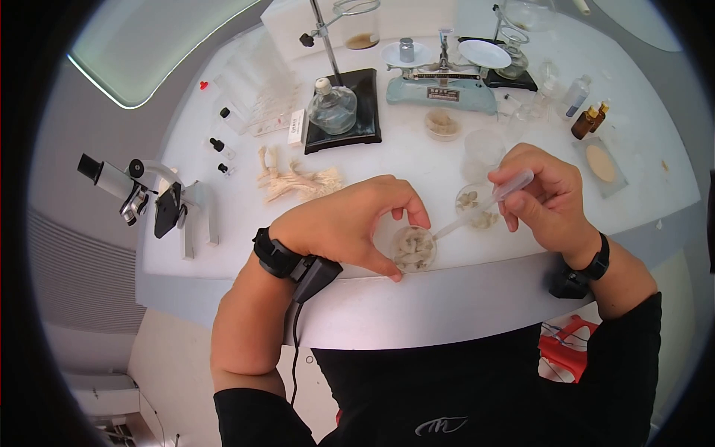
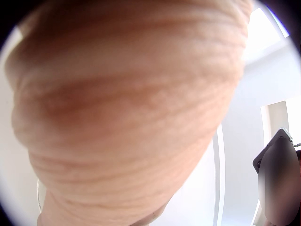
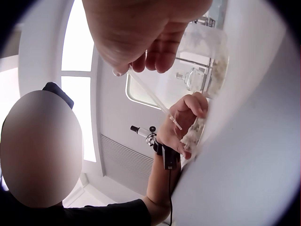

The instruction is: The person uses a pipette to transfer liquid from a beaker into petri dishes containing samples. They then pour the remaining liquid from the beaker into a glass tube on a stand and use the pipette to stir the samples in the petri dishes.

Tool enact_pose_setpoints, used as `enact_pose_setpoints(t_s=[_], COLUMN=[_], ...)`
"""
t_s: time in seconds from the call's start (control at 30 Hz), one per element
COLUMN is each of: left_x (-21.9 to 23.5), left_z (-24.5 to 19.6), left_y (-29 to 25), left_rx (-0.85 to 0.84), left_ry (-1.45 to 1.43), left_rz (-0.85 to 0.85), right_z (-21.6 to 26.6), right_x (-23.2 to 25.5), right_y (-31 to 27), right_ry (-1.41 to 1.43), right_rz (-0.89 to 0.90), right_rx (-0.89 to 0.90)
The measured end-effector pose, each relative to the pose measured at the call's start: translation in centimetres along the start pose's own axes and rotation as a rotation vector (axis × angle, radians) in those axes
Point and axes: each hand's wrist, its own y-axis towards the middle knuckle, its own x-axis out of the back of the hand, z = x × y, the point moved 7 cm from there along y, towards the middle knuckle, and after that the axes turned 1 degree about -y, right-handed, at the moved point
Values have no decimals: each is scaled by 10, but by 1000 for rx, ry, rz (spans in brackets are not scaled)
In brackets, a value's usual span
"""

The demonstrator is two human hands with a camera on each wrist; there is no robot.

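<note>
My left hand point(image 1: 350, 223) curves round a small clear petri dish point(image 1: 414, 249) with pale, clumpy pieces in it, thumb at the near rim and a fingertip at the far rim. My right hand point(image 1: 544, 195) pinches a translucent plastic dropper point(image 1: 477, 212) by its bulb end. The dropper slants down to the left, its tip right by the dish's right rim in the head view. Pale pieces point(image 3: 193, 136) also show between the left fingers in the right wrist view. A second dish point(image 1: 468, 200) of similar pieces lies partly behind the dropper. Skin fills most of the left wrist view.
Beyond the left hand lie dried pale roots point(image 1: 298, 179). A microscope point(image 1: 182, 208) stands at the left, a round flask point(image 1: 333, 110) on a black stand base further back. A blue balance point(image 1: 439, 93) is behind, with brown bottles point(image 1: 585, 123) and a third dish point(image 1: 442, 124) nearby.
</note>
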Motion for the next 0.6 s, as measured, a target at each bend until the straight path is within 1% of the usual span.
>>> enact_pose_setpoints(t_s=[0.07,0.13,0.17,0.23,0.27,0.33,0.47,0.6], left_x=[-1,-1,0,0,-1,-2,-2,-2], left_z=[0,3,2,1,2,4,3,4], left_y=[1,0,0,1,1,1,2,2], left_rx=[-9,1,-3,-12,3,-4,-6,-1], left_ry=[-6,-17,-5,-4,-2,-20,-35,-43], left_rz=[3,-8,-4,5,10,13,10,7], right_z=[2,3,2,5,5,9,7,-1], right_x=[8,20,23,39,42,60,75,73], right_y=[1,2,4,5,8,8,10,13], right_ry=[-19,2,-17,41,30,12,-57,-103], right_rz=[-27,-136,-144,-313,-319,-495,-530,-490], right_rx=[25,71,67,139,137,201,247,195])
